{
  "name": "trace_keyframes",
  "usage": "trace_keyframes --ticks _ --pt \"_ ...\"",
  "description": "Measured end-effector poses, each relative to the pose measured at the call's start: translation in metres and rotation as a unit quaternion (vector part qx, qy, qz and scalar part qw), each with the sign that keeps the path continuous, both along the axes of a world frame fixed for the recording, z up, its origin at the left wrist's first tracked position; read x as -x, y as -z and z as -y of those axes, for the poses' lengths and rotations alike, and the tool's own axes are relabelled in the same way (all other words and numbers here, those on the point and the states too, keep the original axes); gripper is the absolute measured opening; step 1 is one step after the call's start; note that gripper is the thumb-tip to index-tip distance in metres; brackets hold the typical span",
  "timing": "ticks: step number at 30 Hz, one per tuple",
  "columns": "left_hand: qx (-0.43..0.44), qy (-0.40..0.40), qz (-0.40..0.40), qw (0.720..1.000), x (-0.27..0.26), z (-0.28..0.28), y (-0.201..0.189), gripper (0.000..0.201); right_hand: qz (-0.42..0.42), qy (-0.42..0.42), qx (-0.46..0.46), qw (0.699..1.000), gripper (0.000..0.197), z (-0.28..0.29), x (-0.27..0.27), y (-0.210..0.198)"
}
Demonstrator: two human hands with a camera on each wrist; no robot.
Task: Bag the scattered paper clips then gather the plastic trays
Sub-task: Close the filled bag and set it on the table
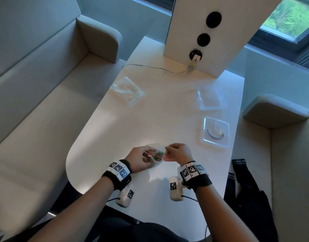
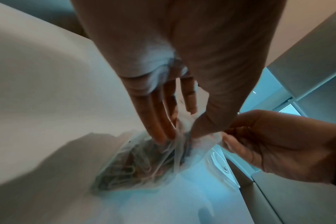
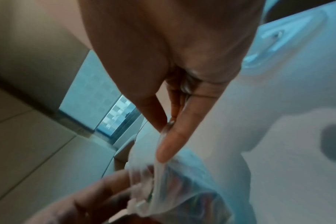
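- Spare bags [image 1: 127, 91] lie far left on the table [image 1: 160, 116], untouched and well apart from the hands.
- Left hand [image 1: 141, 158] pinches one side of the bag [image 1: 156, 157] at its mouth; in the left wrist view the fingers [image 2: 159, 121] reach down onto the plastic and the thumb closes against them.
- The clips [image 1: 158, 155] sit bunched inside the bag, held just above the near table edge between both hands. No loose clips show on the table, so the bagging looks about done.
- Right hand [image 1: 176, 152] pinches the opposite side of the mouth between thumb and forefinger, clamped on the film. This looks like sealing or straightening the top; whether the seal is closed cannot be told.
- Two clear trays, the near tray [image 1: 216, 131] and the far tray [image 1: 210, 99], lie apart on the right side, neither stacked nor touched. Gathering them is judged the whole remaining half.
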State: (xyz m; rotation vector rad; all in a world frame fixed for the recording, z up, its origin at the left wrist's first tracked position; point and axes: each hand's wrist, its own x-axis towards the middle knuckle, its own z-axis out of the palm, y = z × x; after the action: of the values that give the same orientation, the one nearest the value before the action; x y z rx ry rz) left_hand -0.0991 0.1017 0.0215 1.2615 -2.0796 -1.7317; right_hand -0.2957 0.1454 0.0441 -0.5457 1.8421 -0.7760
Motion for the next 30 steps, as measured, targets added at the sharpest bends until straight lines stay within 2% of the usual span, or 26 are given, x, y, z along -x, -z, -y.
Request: trace_keyframes --ticks 3,5,7,9,11,12,14,17,21,24,30 --pt "0.039 -0.069 -0.008 0.997 -0.005 0.011 0.005 0.029 0.135 0.104 -0.011 0.985 0.011 0.008 -0.006 -0.003" --pt "0.062 -0.110 -0.008 0.992 -0.006 0.020 0.005 0.017 0.168 0.137 -0.009 0.976 0.010 0.013 -0.005 -0.002" --pt "0.057 -0.145 -0.024 0.988 -0.006 0.026 0.004 0.013 0.126 0.114 -0.021 0.985 0.010 0.016 -0.002 0.003" --pt "0.034 -0.186 -0.047 0.981 -0.008 0.032 0.003 0.012 0.001 0.026 -0.014 1.000 0.007 0.019 0.004 0.009" --pt "0.015 -0.201 -0.069 0.977 -0.009 0.040 0.001 0.010 -0.161 -0.094 0.049 0.981 0.015 0.021 0.009 0.012" --pt "0.013 -0.192 -0.079 0.978 -0.009 0.044 0.000 0.008 -0.203 -0.137 0.098 0.964 0.021 0.022 0.009 0.011" --pt "0.019 -0.160 -0.094 0.983 -0.008 0.051 -0.007 0.004 -0.227 -0.193 0.189 0.936 0.023 0.026 0.005 0.003" --pt "0.027 -0.121 -0.111 0.986 -0.005 0.061 -0.020 0.007 -0.248 -0.239 0.225 0.912 0.022 0.037 -0.001 -0.007" --pt "0.051 -0.090 -0.120 0.987 -0.001 0.070 -0.031 0.012 -0.237 -0.259 0.236 0.906 0.022 0.045 0.002 -0.011" --pt "0.051 -0.076 -0.115 0.989 0.002 0.076 -0.032 0.011 -0.221 -0.244 0.257 0.909 0.021 0.047 0.003 -0.009" --pt "0.056 -0.052 -0.106 0.991 0.007 0.085 -0.031 0.008 -0.282 -0.237 0.289 0.884 0.008 0.048 0.003 -0.005"
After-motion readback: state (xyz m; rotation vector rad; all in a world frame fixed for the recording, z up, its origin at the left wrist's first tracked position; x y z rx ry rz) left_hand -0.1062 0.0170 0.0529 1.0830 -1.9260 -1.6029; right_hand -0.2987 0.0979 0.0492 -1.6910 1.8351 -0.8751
